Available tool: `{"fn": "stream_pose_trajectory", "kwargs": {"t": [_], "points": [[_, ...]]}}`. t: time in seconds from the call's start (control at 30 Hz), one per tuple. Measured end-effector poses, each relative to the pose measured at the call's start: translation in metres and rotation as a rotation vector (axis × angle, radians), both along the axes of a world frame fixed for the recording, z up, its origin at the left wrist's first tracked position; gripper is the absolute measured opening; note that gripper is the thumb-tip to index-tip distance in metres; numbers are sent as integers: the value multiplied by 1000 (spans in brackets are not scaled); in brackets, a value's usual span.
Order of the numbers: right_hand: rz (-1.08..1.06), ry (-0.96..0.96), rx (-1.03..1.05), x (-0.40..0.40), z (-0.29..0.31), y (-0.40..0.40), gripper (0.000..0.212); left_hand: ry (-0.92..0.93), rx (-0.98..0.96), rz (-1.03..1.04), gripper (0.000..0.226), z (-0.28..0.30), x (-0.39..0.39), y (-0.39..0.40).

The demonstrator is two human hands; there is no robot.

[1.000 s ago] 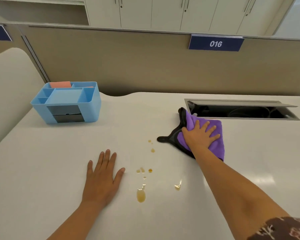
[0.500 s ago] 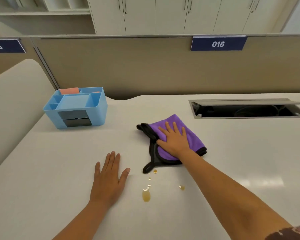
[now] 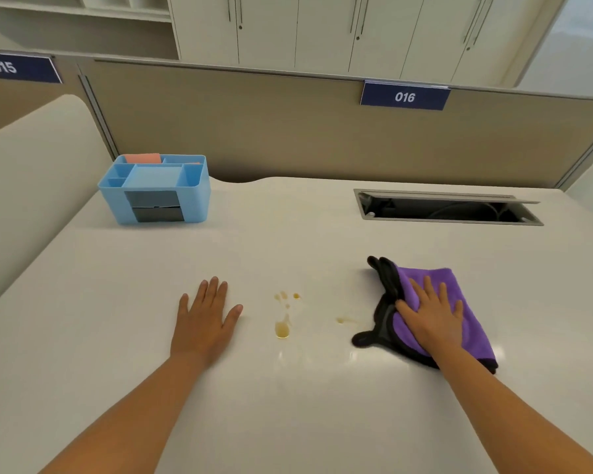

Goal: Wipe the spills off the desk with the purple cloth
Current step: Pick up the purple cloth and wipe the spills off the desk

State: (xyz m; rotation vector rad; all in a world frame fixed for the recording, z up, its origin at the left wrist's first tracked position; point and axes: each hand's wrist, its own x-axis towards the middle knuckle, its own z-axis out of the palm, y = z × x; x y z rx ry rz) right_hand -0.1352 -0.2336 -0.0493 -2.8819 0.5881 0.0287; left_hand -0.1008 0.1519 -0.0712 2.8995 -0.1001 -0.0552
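A purple cloth (image 3: 469,319) with a black underside lies on the white desk (image 3: 288,388), right of centre. My right hand (image 3: 432,314) presses flat on it, fingers spread. Amber spills (image 3: 282,329) dot the desk to the cloth's left: one larger drop, a few small ones above it, and a faint smear (image 3: 341,320) near the cloth's edge. My left hand (image 3: 204,319) rests flat on the bare desk left of the spills, holding nothing.
A light blue desk organiser (image 3: 154,189) stands at the back left. An open cable hatch (image 3: 445,208) is set into the desk at the back right. A tan partition with a "016" sign runs behind the desk.
My right hand slid the cloth leftward and nearer over the upper drops, then back to the right of the spills. Some upper drops are gone and a smear remains. My left hand stayed put.
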Motion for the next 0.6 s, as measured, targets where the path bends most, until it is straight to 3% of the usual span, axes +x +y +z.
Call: {"fn": "stream_pose_trajectory", "kwargs": {"t": [0.33, 0.6], "points": [[-271, 25, -44, -95, -5, 44, 74, 7, -8, -61, 62, 2, -61, 26], [-351, 24, -5, -102, -7, 125, 80, -25, -26, -115, 66, -5, -87, 27]]}}
